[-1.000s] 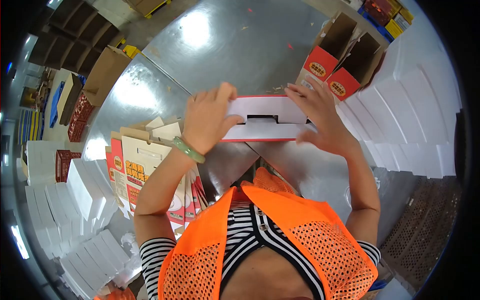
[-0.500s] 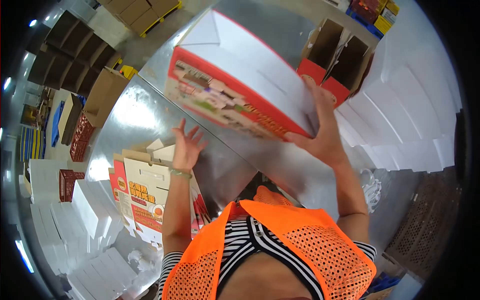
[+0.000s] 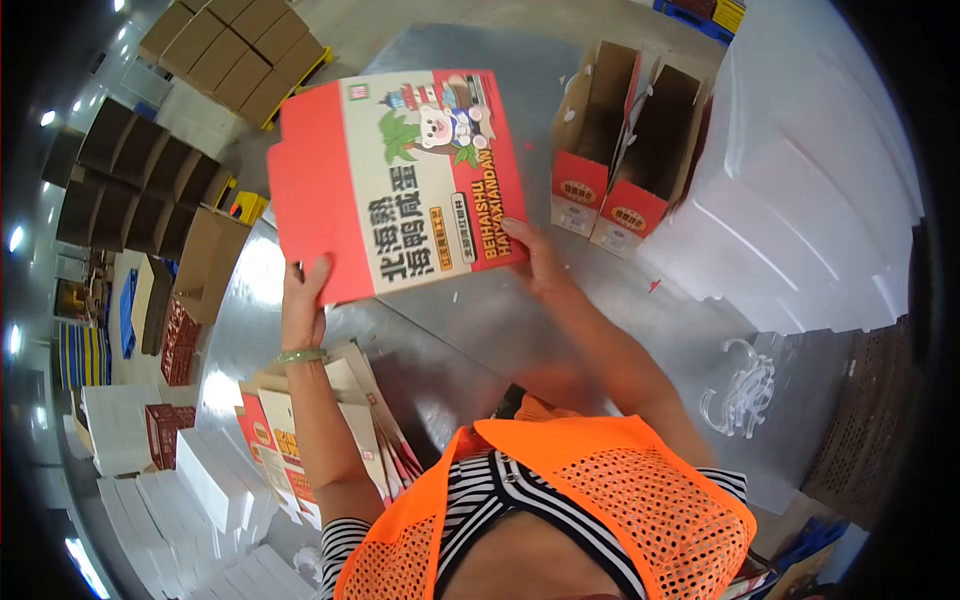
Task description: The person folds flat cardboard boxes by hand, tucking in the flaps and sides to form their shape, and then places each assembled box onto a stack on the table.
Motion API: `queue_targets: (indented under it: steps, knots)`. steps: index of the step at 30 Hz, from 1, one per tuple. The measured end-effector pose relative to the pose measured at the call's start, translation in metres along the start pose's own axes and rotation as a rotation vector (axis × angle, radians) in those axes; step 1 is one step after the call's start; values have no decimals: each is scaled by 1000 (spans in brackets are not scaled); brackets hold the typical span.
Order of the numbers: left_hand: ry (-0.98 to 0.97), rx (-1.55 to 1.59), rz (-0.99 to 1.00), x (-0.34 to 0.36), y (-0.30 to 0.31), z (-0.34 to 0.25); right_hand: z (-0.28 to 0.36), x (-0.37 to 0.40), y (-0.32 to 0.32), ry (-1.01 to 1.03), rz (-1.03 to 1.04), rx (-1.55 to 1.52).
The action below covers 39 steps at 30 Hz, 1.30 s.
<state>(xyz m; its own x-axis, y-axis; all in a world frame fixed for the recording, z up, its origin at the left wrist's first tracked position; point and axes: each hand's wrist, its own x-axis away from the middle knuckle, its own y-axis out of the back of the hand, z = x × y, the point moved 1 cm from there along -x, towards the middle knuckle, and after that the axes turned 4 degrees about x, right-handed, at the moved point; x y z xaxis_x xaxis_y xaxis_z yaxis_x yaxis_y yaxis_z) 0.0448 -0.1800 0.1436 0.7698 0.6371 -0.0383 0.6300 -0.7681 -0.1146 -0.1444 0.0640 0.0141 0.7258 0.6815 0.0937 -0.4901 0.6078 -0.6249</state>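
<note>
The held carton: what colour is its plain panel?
The plain panel is red, clearest in the head view.

The carton [image 3: 400,185] is red and cream, the vest [image 3: 630,465] orange, the shirt [image 3: 475,497] black-and-white striped.

I record tall white stacks [image 3: 790,210] right of my right grip [image 3: 535,262]. White plastic pieces [image 3: 755,388] lie nearer me on the metal desk [image 3: 655,325]. Ahead-left of my left grip [image 3: 306,302]: piled brown cartons [image 3: 235,60]; directly left, a red crate [image 3: 180,345].

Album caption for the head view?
Left hand and right hand hold a printed carton over a metal table, two open boxes nearby.
</note>
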Motion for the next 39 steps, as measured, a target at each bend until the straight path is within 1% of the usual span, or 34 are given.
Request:
queue_targets:
  steps: [2, 3, 4, 5, 6, 8, 9, 10, 11, 12, 13, 14, 15, 16, 17, 18, 19, 20, 21, 23, 24, 26, 27, 28, 29, 30, 31, 32, 33, 34, 36, 37, 38, 39]
  knots:
    - [-23, -262, 23, -32, -36, -9, -38, -36, 25, -87, -27, -534]
    - [23, -428, 83, -56, -51, -5, -49, -49, 36, -83, -24, -534]
    - [70, -593, 140, -81, -65, 0, -58, -60, 48, -100, -113, -632]
    - [3, -600, 166, -98, -91, 4, -63, -67, 56, -120, -205, -731]
    - [-62, -607, 193, -113, -119, 9, -64, -66, 63, -121, -204, -731]
    - [-177, -692, 243, -156, -152, 29, -69, -55, 76, -191, -455, -704]
    - [-291, -726, 287, -170, -173, 30, -68, -47, 74, -190, -453, -700]
    - [-399, -753, 323, -179, -193, 31, -66, -35, 72, -194, -551, -753]
    - [-475, -879, 286, -179, -217, 34, -64, -23, 70, -206, -645, -796]
    - [-541, -1018, 235, -174, -240, 36, -65, -16, 70, -237, -632, -774]
    - [-698, -927, 263, -163, -264, 37, -66, -10, 74, -252, -569, -808]
    - [-1023, -1263, 387, -175, -288, 53, -69, -7, 77, -295, -491, -834]
    - [-1118, -763, 224, -147, -301, 45, -85, -9, 101, -205, -144, -861]
    - [-1092, -824, 322, -131, -308, 33, -90, -12, 113, -200, 31, -825]
    - [-681, -723, 319, -129, -322, 34, -87, -10, 121, -215, 89, -766]
    - [-561, -711, 301, -126, -323, 34, -84, -6, 129, -267, 64, -683]
    - [-571, -546, 279, -136, -327, 51, -82, -1, 130, -340, -17, -608]
    - [-750, -576, 83, -142, -324, 57, -70, -1, 113, -404, -274, -428]
    - [-935, -602, -85, -140, -316, 60, -68, 2, 91, -467, -227, -409]
    - [-945, -574, -149, -106, -277, 52, -64, 18, 57, -587, 9, 278]
    - [-964, -513, -155, -80, -255, 44, -68, 26, 29, -490, 153, 569]
    - [-1047, -798, -150, -1, -154, 23, -131, 26, 1, -87, 626, 799]
    - [-995, -980, -176, 53, -93, 6, -136, 28, -33, 16, 749, 874]
    - [-719, -850, -196, 101, -30, 13, -130, 37, -81, 125, 865, 948]
    - [-548, -971, -384, 152, 29, 25, -109, 56, -142, 277, 942, 1081]
    - [-387, -1104, -685, 213, 83, 38, -98, 77, -194, 436, 1014, 1212]
    - [-215, -1206, -1001, 277, 129, 53, -110, 91, -215, 468, 986, 1389]
    - [-14, -1278, -1289, 342, 164, 73, -126, 98, -224, 444, 946, 1530]
    - [191, -1248, -1473, 402, 184, 99, -139, 103, -227, 416, 912, 1675]
    - [535, -933, -1318, 449, 192, 123, -140, 108, -229, 406, 924, 1683]
    - [684, -597, -1250, 476, 174, 137, -142, 106, -235, 270, 856, 1672]
    - [552, -573, -1359, 474, 151, 141, -143, 108, -229, 258, 870, 1678]
    - [465, -499, -1381, 484, 158, 159, -142, 108, -223, 322, 870, 1634]
    - [468, -484, -1384, 483, 158, 159, -141, 108, -219, 395, 861, 1591]
